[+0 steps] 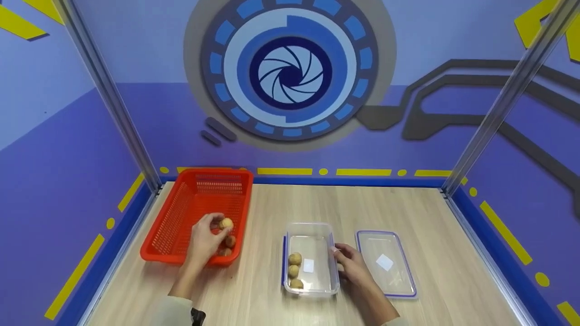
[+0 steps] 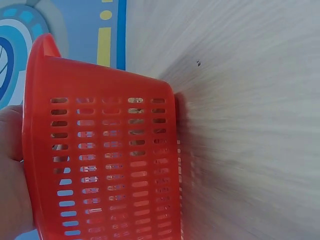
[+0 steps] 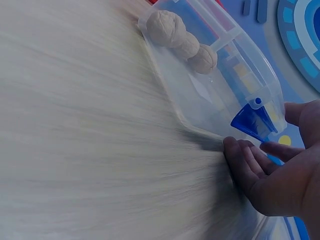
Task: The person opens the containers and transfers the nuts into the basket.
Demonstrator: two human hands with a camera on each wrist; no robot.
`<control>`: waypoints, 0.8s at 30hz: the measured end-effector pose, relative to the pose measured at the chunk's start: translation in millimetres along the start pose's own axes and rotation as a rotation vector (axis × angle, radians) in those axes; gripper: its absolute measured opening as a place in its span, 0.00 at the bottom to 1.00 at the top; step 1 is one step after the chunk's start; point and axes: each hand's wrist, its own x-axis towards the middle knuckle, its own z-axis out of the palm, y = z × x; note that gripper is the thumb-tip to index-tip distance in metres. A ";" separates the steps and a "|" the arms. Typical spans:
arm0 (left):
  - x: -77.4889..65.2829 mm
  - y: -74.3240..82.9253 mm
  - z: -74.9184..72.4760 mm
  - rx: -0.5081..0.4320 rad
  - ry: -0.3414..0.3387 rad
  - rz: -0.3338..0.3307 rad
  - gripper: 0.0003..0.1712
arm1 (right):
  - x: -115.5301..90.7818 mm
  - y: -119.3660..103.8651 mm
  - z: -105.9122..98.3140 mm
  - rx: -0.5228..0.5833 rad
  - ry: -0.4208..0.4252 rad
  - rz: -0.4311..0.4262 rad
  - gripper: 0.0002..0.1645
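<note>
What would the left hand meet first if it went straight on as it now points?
Probably the red basket, on its right side; depth is unclear, so the left hand, pinching a walnut, might pass above.

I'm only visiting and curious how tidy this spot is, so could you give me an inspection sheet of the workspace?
Surface: pale wood-grain table.
Job's things: red basket with at least two walnuts visible inside; clear box with three walnuts along its left side; lid lying apart, right of the box.
Clutter: one small dark speck on the table, near the basket.
Grippers: bare hands; left hand pinches a walnut over the basket; right hand holds the box's right side, thumb at the rim.
Cables: nothing seen.
Surroundings: blue and purple printed walls, metal posts at the two far corners.
</note>
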 end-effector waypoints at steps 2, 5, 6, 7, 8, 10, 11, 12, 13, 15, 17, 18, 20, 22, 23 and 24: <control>-0.3 0.4 0.7 0.011 -0.010 0.004 0.23 | -0.2 0.6 -0.2 -0.002 -0.002 0.004 0.32; 0.1 0.7 1.5 0.031 -0.024 0.003 0.23 | 0.3 1.5 -0.7 -0.012 -0.004 0.004 0.32; 0.3 0.7 1.5 0.037 -0.027 0.001 0.23 | 0.5 1.7 -0.6 -0.011 -0.005 0.004 0.32; 0.5 0.6 1.6 0.043 -0.028 0.000 0.24 | 0.4 1.7 -0.4 -0.010 -0.007 0.004 0.32; 0.7 0.3 1.6 0.047 -0.030 -0.001 0.24 | 0.5 2.1 -0.1 -0.008 -0.010 0.004 0.32; 0.4 0.4 0.7 0.053 -0.035 -0.006 0.24 | 0.6 1.9 0.6 0.005 -0.006 0.003 0.32; 0.5 0.3 0.3 0.053 -0.036 -0.006 0.24 | 0.5 1.6 0.9 0.013 -0.010 0.006 0.32; 0.7 0.1 -0.1 0.054 -0.036 -0.003 0.24 | 0.3 1.0 1.3 0.018 -0.010 0.005 0.32; 0.7 0.1 -0.4 0.052 -0.039 -0.003 0.24 | 0.5 1.1 1.3 0.016 -0.010 0.007 0.32; 1.0 -0.3 -0.7 0.055 -0.037 0.001 0.23 | 1.2 1.8 1.5 0.023 -0.008 0.005 0.32; 1.6 -0.5 -0.7 0.054 -0.031 0.009 0.24 | 1.5 2.6 2.0 0.023 -0.010 -0.001 0.32; 1.7 -0.4 -0.7 0.055 -0.031 0.011 0.24 | 1.7 3.1 2.1 0.021 -0.006 -0.004 0.32; 1.7 0.2 -0.7 0.054 -0.035 0.012 0.25 | 1.8 3.7 2.3 0.028 0.000 -0.014 0.32; 1.3 1.6 -1.0 0.054 -0.041 0.014 0.26 | 1.5 3.3 2.5 0.032 0.005 -0.017 0.33; 0.8 2.9 -1.3 0.056 -0.043 0.013 0.26 | 1.6 3.0 2.5 0.031 0.005 -0.015 0.33; 0.6 4.4 -1.2 0.062 -0.044 0.017 0.26 | 1.6 2.9 2.5 0.032 0.008 -0.013 0.33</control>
